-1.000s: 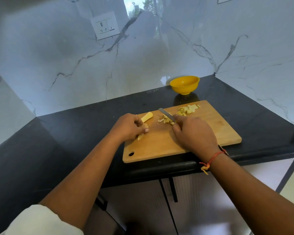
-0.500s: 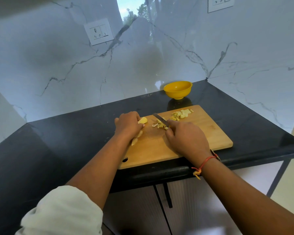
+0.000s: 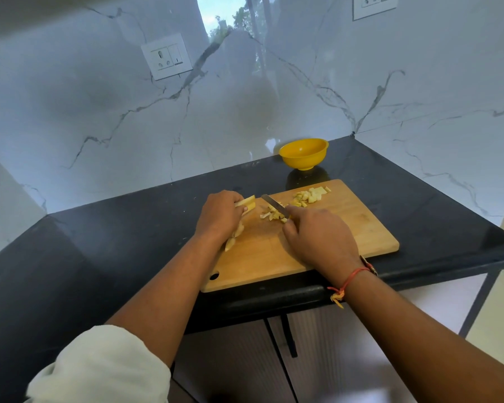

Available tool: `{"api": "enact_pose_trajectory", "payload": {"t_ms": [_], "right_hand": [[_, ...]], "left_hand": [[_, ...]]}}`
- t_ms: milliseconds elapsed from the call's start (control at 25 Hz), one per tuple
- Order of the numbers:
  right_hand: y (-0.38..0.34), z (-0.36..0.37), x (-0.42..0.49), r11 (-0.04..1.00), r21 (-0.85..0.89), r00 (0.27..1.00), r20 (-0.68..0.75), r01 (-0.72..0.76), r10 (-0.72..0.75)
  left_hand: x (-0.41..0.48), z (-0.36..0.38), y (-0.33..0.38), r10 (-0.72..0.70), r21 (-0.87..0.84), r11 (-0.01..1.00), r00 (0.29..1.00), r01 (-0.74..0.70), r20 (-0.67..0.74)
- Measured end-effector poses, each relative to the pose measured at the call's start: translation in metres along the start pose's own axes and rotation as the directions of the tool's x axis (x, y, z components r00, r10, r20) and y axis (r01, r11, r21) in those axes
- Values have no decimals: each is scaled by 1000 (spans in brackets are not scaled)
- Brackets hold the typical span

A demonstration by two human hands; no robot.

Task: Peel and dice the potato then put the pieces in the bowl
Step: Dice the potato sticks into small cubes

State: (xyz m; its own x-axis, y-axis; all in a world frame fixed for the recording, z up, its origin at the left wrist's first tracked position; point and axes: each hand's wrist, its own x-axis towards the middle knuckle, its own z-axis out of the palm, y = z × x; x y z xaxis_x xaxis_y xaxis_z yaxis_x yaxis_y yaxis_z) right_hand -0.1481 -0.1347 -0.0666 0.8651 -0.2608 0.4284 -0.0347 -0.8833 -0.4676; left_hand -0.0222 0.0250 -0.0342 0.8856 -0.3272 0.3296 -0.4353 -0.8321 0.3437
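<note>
1. Potato (image 3: 246,202): strips at the board's (image 3: 274,257) left edge, clasped in the left hand (image 3: 220,216), bunched for cross-cutting.
2. Knife (image 3: 274,205): right hand (image 3: 317,237) clenched round its handle, blade among cut bits mid-board.
3. Dice pile (image 3: 310,195): at the far edge, nearest the bowl (image 3: 303,159), apparently unfilled.

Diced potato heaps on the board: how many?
2. The near heap lies at the knife blade; the far heap sits at the board's far edge by the yellow bowl. The right hand may hide more pieces.
</note>
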Motion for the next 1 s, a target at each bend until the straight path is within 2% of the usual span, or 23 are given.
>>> {"api": "enact_pose_trajectory", "payload": {"t_ms": [200, 400, 480, 600, 880, 1000], "right_hand": [[0, 1, 0, 1000, -2, 1000, -2, -3, 3], [1, 1, 1, 1000, 12, 1000, -3, -20, 20], [2, 2, 1, 1000, 14, 1000, -6, -20, 20], [0, 1, 2, 1000, 9, 1000, -15, -20, 20], [-3, -13, -5, 999, 44, 999, 28, -25, 23], [-5, -18, -12, 1000, -18, 998, 63, -22, 23]], "left_hand": [[1, 1, -1, -15, 22, 1000, 1000, 15, -3], [-13, 2, 6, 67, 11, 998, 990, -67, -127], [-30, 7, 16, 118, -25, 992, 986, -121, -115], [-48, 20, 21, 89, -132, 986, 990, -103, -107], [-55, 27, 19, 64, 118, 992, 991, -51, -114], [-54, 28, 18, 62, 126, 991, 992, -48, -109]]}}
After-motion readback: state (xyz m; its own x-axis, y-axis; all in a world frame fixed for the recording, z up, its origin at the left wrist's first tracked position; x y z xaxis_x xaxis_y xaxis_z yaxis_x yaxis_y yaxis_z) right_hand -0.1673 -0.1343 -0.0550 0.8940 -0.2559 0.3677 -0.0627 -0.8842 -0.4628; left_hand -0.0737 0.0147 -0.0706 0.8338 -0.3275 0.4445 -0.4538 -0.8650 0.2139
